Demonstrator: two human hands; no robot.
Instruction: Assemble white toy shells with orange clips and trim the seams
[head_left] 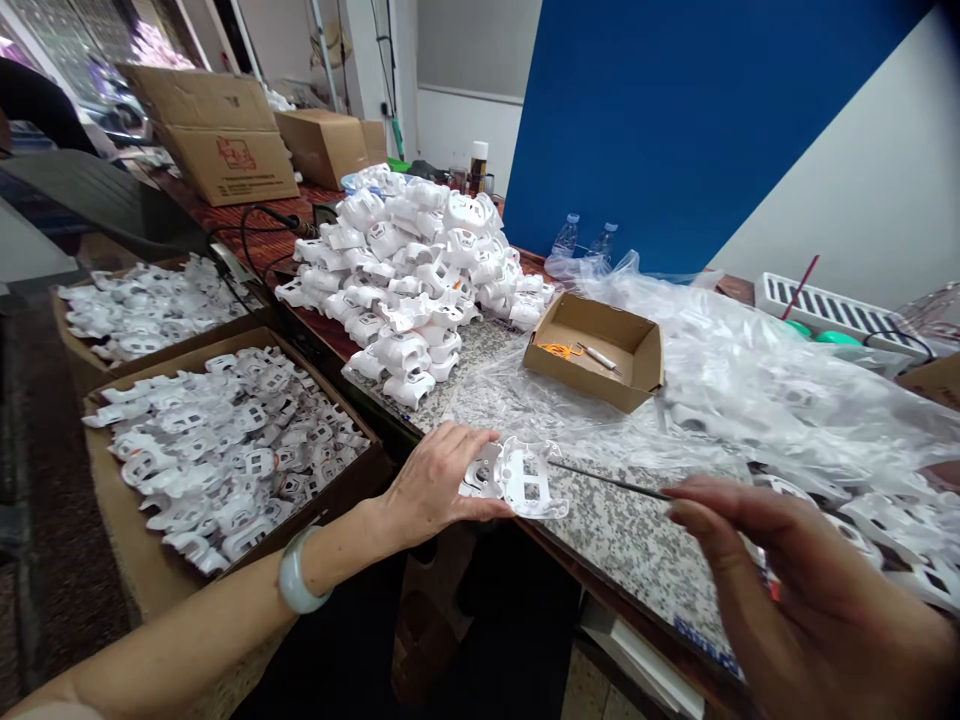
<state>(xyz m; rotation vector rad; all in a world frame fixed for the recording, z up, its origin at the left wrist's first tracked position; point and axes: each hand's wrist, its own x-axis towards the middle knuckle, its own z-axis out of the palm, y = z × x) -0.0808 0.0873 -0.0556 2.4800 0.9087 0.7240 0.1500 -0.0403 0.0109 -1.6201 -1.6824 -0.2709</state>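
Observation:
My left hand (435,485), wearing a pale green bangle (298,570), grips a white moulded plastic part (517,480) by its edge above the speckled granite counter (630,535). My right hand (795,580) pinches a thin dark metal rod (607,482). The rod's far end reaches the white part's side, though whether they touch is hard to tell. Lying near my right hand, at the frame's right edge, are more white parts (892,525). A clear plastic sheet (600,415) lies just beyond the held part.
A large heap of white parts (405,270) stands on the counter. Left of it, two cardboard trays (176,365) hold more parts. A small open box (585,380) holds orange bits and a small tool. Plastic sheeting (750,370) covers the right side, with water bottles (581,240) behind.

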